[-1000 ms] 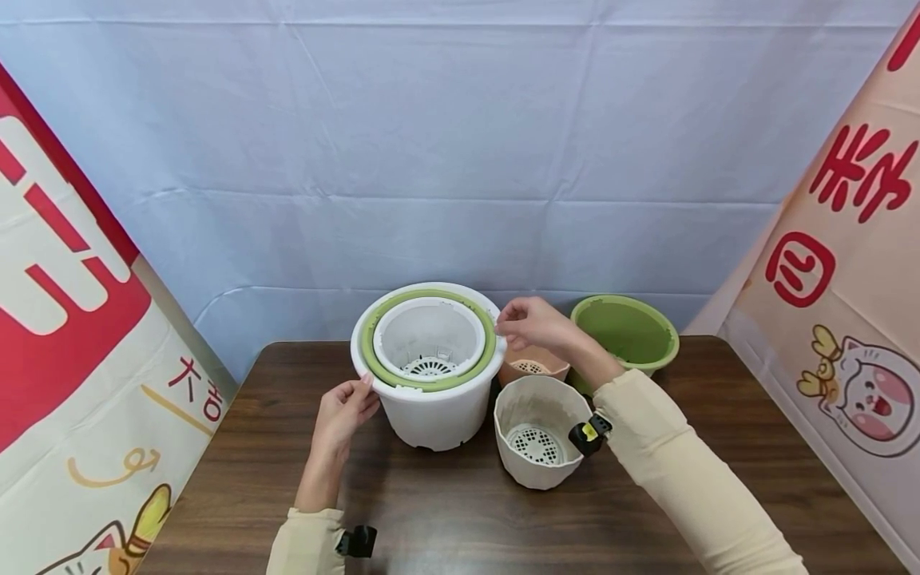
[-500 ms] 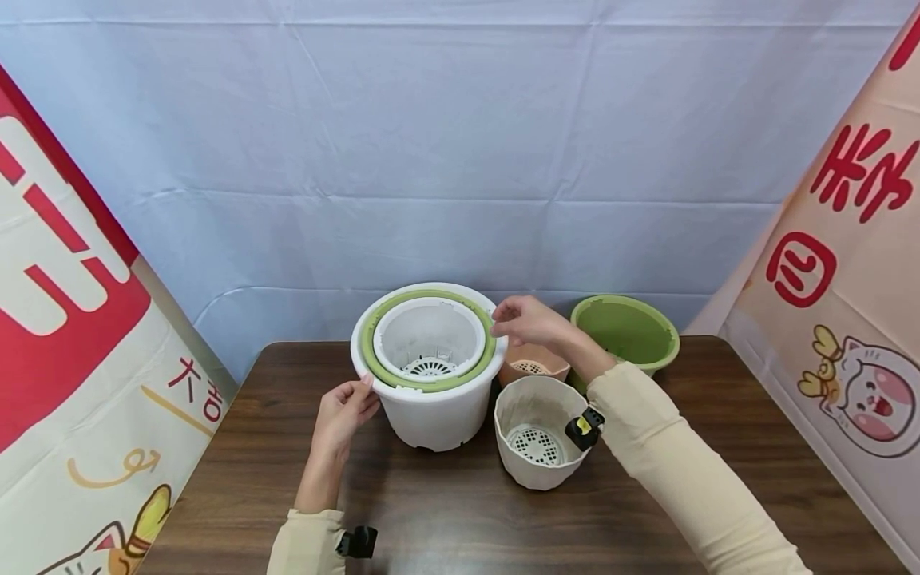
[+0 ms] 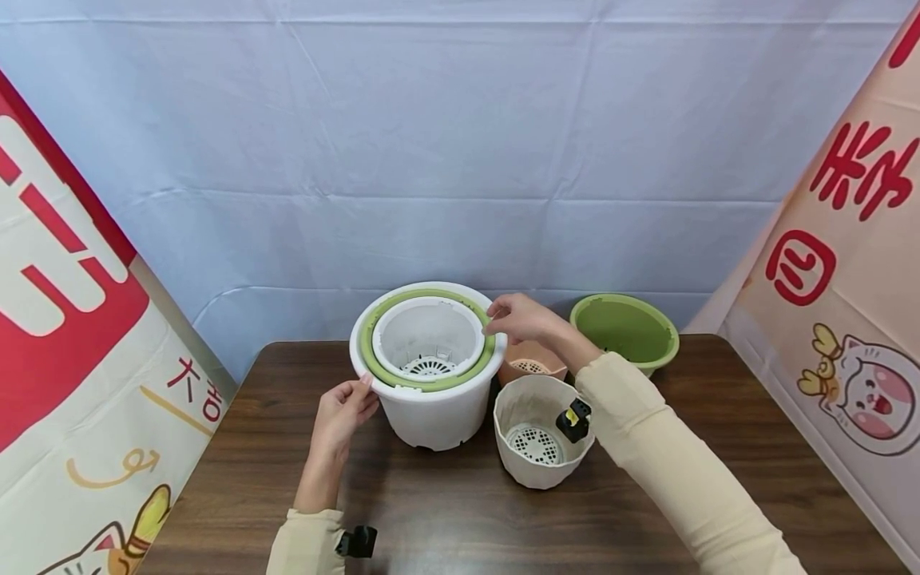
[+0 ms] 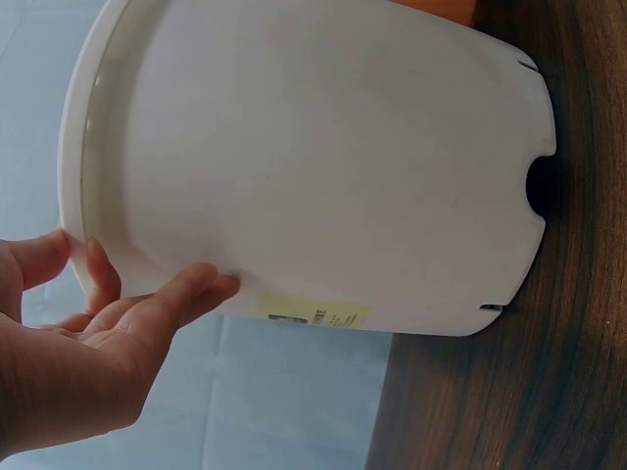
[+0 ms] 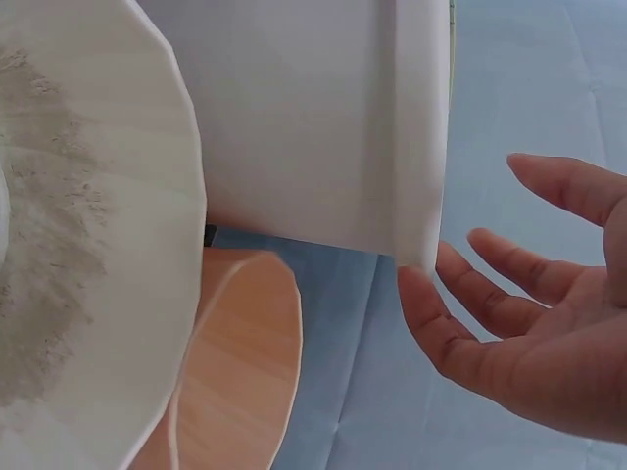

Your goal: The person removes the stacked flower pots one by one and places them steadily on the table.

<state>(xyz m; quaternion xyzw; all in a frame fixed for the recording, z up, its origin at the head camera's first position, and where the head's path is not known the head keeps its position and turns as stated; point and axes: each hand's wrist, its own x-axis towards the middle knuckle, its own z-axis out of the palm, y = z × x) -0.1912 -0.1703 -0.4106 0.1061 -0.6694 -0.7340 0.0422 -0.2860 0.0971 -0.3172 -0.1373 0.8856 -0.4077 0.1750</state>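
Observation:
A large white flower pot (image 3: pixel 438 419) stands upright with a green pot (image 3: pixel 368 351) nested in it. Innermost sits a smaller white pot (image 3: pixel 430 331) with a slotted base. My left hand (image 3: pixel 343 411) pinches the large pot's rim at its near left, thumb above and forefinger below; the other fingers lie along its wall in the left wrist view. At the rim's right side is my right hand (image 3: pixel 523 318). Its thumb and fingers stand apart in the right wrist view (image 5: pixel 549 304), with nothing held between them; some fingertips appear to meet the large rim.
An off-white faceted pot (image 3: pixel 535 471) with a perforated base stands to the right, under my right forearm. Behind it are an orange pot (image 3: pixel 535 358), partly hidden, and another green pot (image 3: pixel 625 331). All stand on the dark wooden table (image 3: pixel 446 519) before a pale cloth backdrop (image 3: pixel 431 160).
My right hand has moved left, from the large pot's outer rim inward over the green rim towards the smallest pot. My left hand and the pots have stayed in place.

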